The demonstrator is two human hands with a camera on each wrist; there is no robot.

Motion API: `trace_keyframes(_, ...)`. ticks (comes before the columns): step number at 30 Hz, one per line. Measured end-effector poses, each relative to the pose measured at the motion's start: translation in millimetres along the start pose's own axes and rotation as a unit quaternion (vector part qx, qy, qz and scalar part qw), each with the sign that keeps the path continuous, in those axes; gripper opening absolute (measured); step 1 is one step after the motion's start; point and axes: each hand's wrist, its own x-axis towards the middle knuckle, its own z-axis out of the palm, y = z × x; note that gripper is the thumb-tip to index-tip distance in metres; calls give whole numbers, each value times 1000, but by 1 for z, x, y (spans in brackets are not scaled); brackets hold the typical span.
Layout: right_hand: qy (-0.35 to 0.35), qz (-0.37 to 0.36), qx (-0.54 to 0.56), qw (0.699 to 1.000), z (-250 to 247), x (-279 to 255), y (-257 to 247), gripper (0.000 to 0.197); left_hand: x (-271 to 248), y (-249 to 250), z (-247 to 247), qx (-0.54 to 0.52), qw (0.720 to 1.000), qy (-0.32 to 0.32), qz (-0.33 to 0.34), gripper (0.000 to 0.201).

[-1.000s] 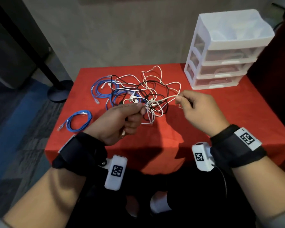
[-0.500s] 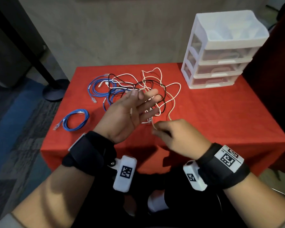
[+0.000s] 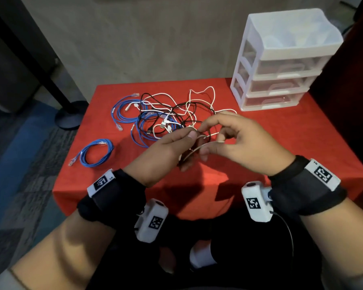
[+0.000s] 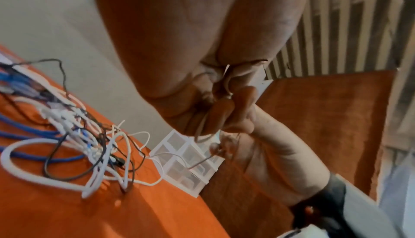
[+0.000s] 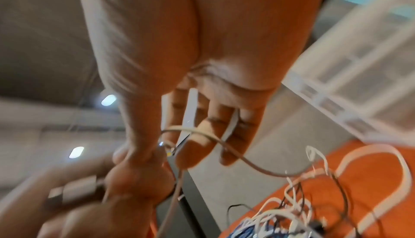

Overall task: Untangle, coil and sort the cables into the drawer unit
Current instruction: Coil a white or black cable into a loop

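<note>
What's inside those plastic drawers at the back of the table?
Through the clear fronts, the drawer unit shows no cables in its three shut drawers, though the glare hides their far corners. The cables still lie tangled on the red table.

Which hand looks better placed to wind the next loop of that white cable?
Probably the right hand: it pinches the white cable where it runs to the pile, while the left hand grips the loops.

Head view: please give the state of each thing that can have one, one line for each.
left hand: holds loops of the white cable
right hand: pinches the white cable
white cable: partly coiled, held above the table
cable tangle: still knotted, on the table
blue cable: coiled, lying apart
drawer unit: drawers closed
</note>
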Motion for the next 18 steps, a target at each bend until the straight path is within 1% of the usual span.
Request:
trace_keyframes(2,-31,34,85,995,-1,-1,6,30,0,-2,-1,-77,997,-17,-10,33)
trace_keyframes(4,-46,37,110,992,-1,-2,10,26,-2,-5,-2,-127,991,-35,-16,33)
trace_keyframes(6,-51,33,96,994,0,-2,10,24,-3,-6,-2,-143,989,-33,-27,34)
trace_keyframes(10,-50,32,53,997,4,-2,11,25,-5,-7,-1,-147,987,-1,-61,35)
trace_keyframes(13,-41,31,57,997,5,-2,9,25,-7,-10,-4,-192,978,13,-82,28)
trace_keyframes(18,-38,31,92,995,4,2,8,28,-15,-19,-12,-285,953,-24,-103,29)
